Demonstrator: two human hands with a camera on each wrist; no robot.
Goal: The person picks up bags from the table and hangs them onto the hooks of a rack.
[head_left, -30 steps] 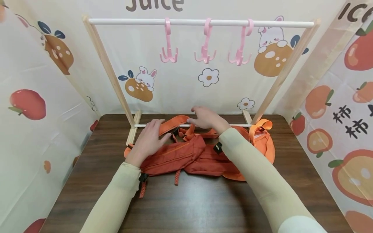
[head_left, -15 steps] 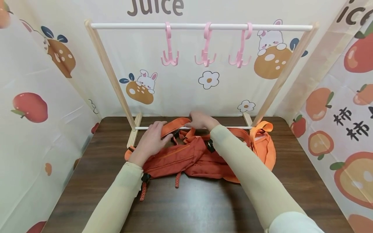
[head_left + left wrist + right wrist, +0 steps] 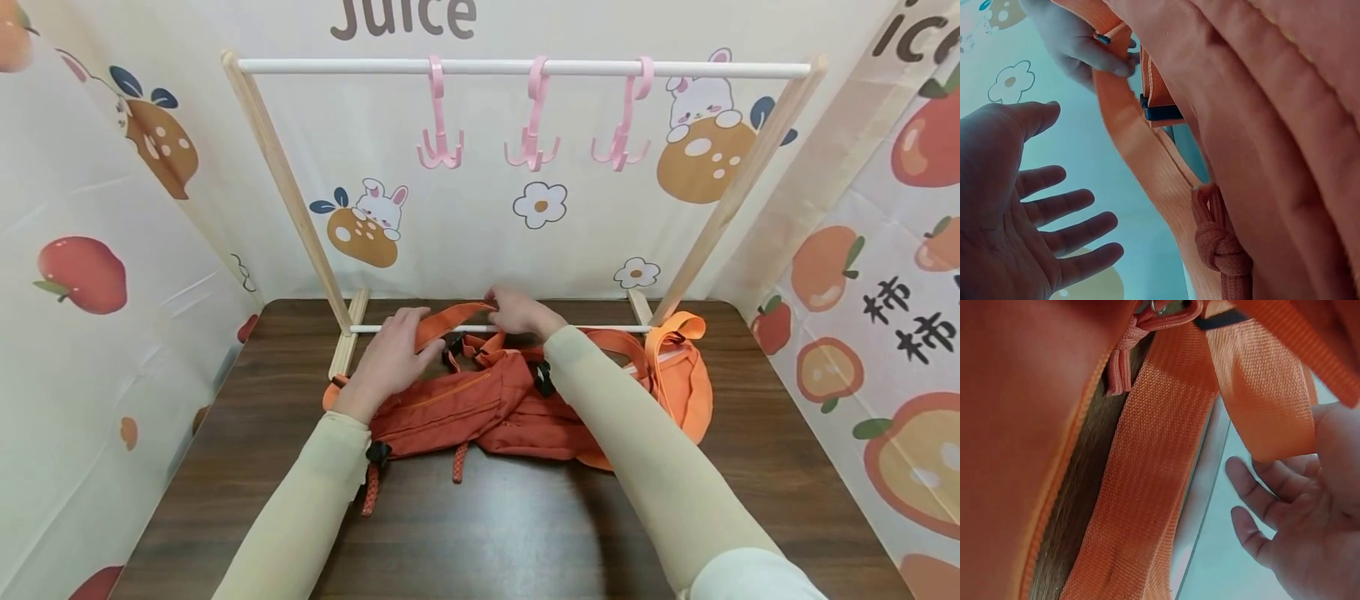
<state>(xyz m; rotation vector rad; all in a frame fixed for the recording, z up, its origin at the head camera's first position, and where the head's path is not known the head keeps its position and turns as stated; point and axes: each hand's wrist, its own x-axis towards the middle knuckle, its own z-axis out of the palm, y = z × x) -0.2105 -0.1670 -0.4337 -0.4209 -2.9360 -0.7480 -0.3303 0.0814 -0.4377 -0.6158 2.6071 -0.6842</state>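
Observation:
A rust-red waist bag (image 3: 450, 408) lies on the table, overlapping a second red bag (image 3: 532, 429). Its orange strap (image 3: 456, 315) arches up at the back. My right hand (image 3: 521, 315) pinches this strap; in the right wrist view the strap (image 3: 1269, 394) passes between the thumb side and the curled fingers (image 3: 1254, 494). My left hand (image 3: 390, 354) is over the left end of the bag, beside the strap. In the left wrist view that left hand (image 3: 1016, 206) has its fingers spread and straight, apart from the strap (image 3: 1147, 162), holding nothing.
A lighter orange bag (image 3: 686, 379) lies at the right end. Behind the bags stands a wooden rack with a white top rail (image 3: 337, 66) and low rail (image 3: 408, 328). Three pink hooks (image 3: 532, 125) hang from the top rail. Printed cloth walls surround the table (image 3: 495, 533).
My right hand has come down and slightly left onto the strap, and its fingers have closed on it. The left hand has barely moved. The head view has shifted slightly.

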